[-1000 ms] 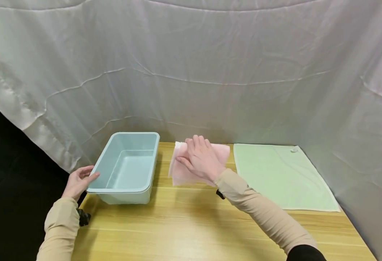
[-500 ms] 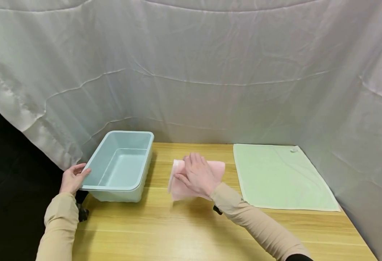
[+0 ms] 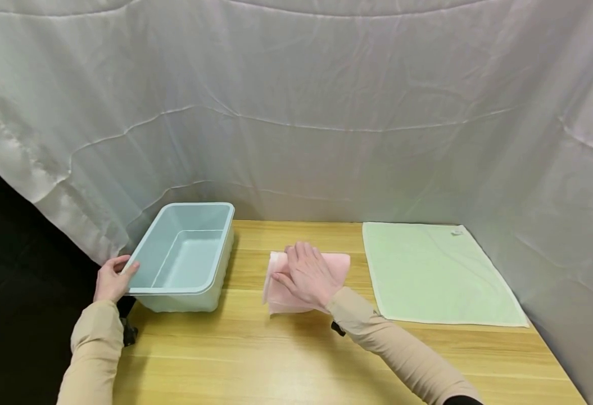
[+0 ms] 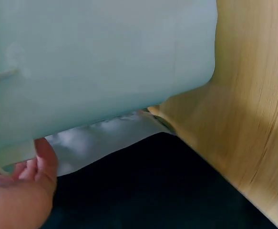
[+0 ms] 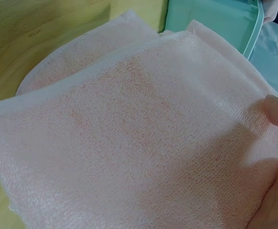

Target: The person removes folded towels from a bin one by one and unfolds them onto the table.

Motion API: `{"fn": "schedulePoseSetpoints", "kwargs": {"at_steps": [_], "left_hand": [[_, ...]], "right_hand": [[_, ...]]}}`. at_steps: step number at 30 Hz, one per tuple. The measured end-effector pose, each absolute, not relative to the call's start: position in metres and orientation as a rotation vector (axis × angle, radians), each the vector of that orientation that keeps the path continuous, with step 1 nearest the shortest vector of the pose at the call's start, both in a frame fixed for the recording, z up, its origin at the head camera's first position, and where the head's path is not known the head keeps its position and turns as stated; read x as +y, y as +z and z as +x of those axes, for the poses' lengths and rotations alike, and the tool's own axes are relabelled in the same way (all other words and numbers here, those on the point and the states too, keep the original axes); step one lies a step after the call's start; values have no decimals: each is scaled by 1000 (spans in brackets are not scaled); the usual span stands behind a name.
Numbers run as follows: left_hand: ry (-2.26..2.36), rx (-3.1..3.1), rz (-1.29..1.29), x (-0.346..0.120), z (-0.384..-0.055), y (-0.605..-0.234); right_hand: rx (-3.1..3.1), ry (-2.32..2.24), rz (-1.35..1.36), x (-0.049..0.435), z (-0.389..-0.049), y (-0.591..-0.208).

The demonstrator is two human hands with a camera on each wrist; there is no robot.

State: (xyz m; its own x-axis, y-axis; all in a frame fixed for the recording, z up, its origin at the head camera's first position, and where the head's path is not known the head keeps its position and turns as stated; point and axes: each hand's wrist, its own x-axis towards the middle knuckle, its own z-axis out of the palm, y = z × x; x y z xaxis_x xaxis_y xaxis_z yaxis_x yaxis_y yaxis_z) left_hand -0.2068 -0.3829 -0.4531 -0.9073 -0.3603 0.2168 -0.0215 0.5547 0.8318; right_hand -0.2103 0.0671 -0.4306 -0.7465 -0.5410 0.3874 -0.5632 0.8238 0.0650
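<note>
At the left, a pale blue plastic basin [image 3: 195,256] stands on the table, its inside bare. My left hand [image 3: 113,278] grips its near left corner by the rim, thumb over the edge; in the left wrist view the fingers [image 4: 44,160] curl under the rim. My right hand [image 3: 308,273] holds a folded pink towel [image 3: 338,267] close over the middle of the table. In the right wrist view the terry cloth [image 5: 129,124] fills most of the picture, thumb [image 5: 277,112] against it and the other fingers hidden.
A light green towel [image 3: 438,275] lies spread flat on the right of the wooden table [image 3: 256,360]. Grey curtains [image 3: 296,152] hang along the back and right side. Black cloth [image 3: 23,315] is beyond the left edge.
The basin has slid left with my left hand on its rim. My right hand has brought the pink towel down and nearer to me; over the last half second both have barely moved.
</note>
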Motion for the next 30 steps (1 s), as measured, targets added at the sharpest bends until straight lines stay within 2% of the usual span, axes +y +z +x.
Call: {"fn": "schedulePoseSetpoints", "kwargs": {"at_steps": [4, 7, 17, 25, 30], "left_hand": [[-1122, -2604, 454, -364, -198, -437], [-1044, -2648, 441, -347, -193, -430], [-1195, -2559, -29, -291, -185, -415], [-1342, -2547, -208, -259, -187, -414], [-1408, -2520, -331, -243, -187, -416]], "right_hand": [[-2616, 83, 828, 68, -212, -430], [-2616, 86, 830, 69, -213, -429], [-2651, 115, 823, 70, -210, -408], [-2600, 191, 880, 65, -184, -378], [-2697, 267, 926, 62, -178, -377]]}}
